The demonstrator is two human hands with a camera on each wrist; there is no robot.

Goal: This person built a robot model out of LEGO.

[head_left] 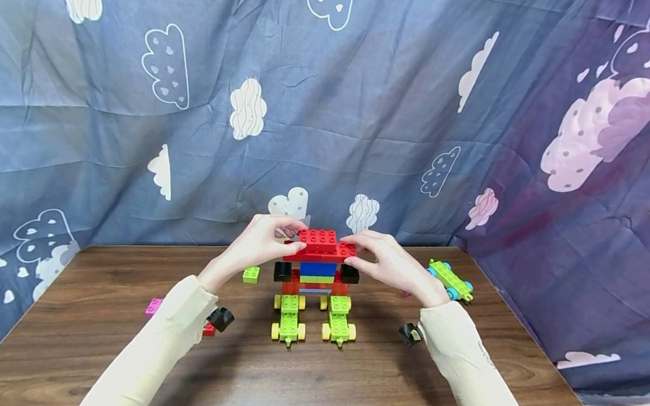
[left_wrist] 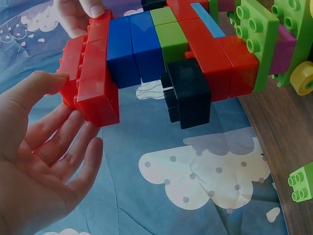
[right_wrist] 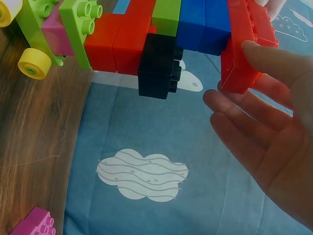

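Against cloud-print cloth (head_left: 392,93), your nearly closed left hand (head_left: 266,240) pinches the upper red brick (head_left: 318,246) and your right hand (head_left: 384,256) the long red bar (head_left: 320,257) beneath, both running crosswise between them atop the block figure (head_left: 317,278).

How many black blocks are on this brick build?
2 in the head view: left black block and right black block, on either side of the build; others may be hidden.
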